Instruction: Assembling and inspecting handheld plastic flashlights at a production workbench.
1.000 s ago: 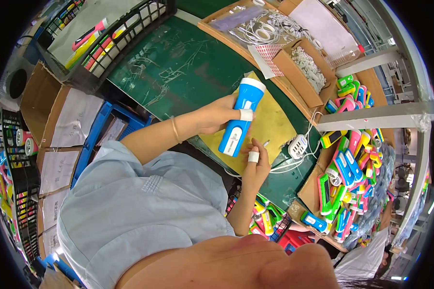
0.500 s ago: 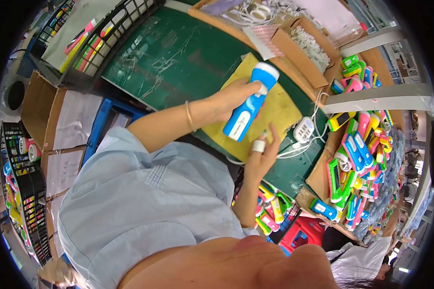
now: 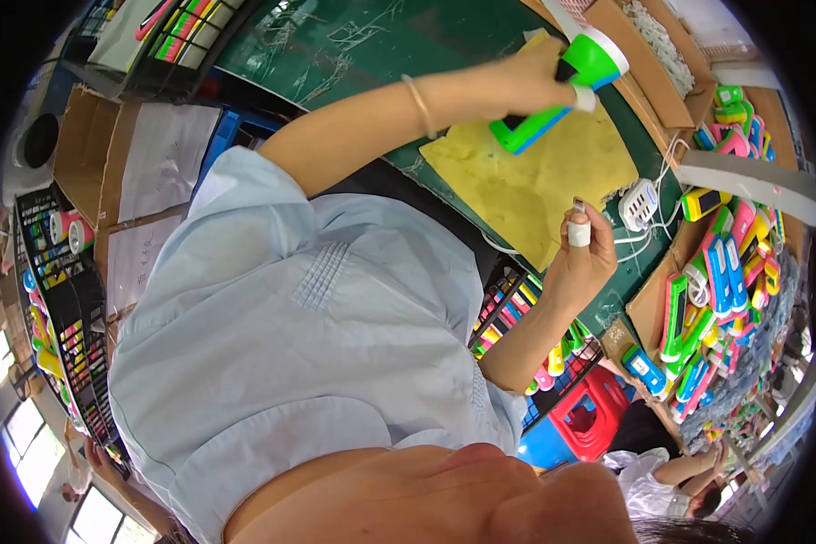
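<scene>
My left hand, with a bangle at the wrist and a white wrap on the thumb, is closed round a flashlight. Its body shows bright green with some blue, a dark panel and a white rim at the head. The flashlight is held over the far edge of a yellow mat. Nearer to me, my right hand pinches a small plug with a metal tip pointing up. A white wrap covers one of its fingertips. Any cord on that plug is hard to make out.
Right of the mat lies a white multi-port charger with white cables. Several colourful flashlights are heaped at the right beside cardboard. A cardboard box of small white parts stands at the back. Below are a red stool and a black crate.
The flashlight has gone up and right with my left hand and been turned, its green side showing instead of the blue one. My right hand's fingers have closed on the plug. The view has shifted.
</scene>
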Tool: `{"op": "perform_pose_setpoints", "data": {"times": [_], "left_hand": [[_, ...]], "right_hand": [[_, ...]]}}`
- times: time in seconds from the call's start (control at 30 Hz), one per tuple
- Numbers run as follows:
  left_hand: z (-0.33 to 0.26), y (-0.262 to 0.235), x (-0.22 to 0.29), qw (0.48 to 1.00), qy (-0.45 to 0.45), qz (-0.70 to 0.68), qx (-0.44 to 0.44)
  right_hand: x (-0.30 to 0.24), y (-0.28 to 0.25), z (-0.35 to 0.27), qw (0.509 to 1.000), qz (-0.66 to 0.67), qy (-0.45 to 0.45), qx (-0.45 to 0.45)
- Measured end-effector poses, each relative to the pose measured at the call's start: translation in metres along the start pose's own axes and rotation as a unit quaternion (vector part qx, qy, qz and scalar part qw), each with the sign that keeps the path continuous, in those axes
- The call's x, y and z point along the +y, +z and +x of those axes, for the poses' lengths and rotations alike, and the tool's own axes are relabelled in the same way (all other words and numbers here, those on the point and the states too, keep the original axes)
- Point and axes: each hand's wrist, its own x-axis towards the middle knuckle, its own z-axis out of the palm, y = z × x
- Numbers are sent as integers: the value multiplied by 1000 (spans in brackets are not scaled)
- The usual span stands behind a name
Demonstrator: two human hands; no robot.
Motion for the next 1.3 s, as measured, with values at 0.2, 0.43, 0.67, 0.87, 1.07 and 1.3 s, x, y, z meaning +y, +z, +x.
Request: {"op": "perform_pose_setpoints", "data": {"times": [0.2,0.43,0.67,0.87,1.07,1.3], "left_hand": [[-37,-8,30,912,-130,-351,-166],[-51,9,33,979,-99,-175,-43],[-53,1,34,909,19,-396,-129],[-60,0,22,821,-55,-562,-82],[-56,12,20,829,77,-543,-112],[-73,7,27,928,50,-369,-22]], "right_hand": [[-35,38,11,885,-376,-271,-41],[-48,36,34,816,-391,-346,-248],[-28,38,-9,797,-333,-416,-284],[-22,26,-14,670,-301,-576,-359],[-27,58,-20,844,-373,-381,-58],[-3,49,-4,971,-190,-43,-135]]}}
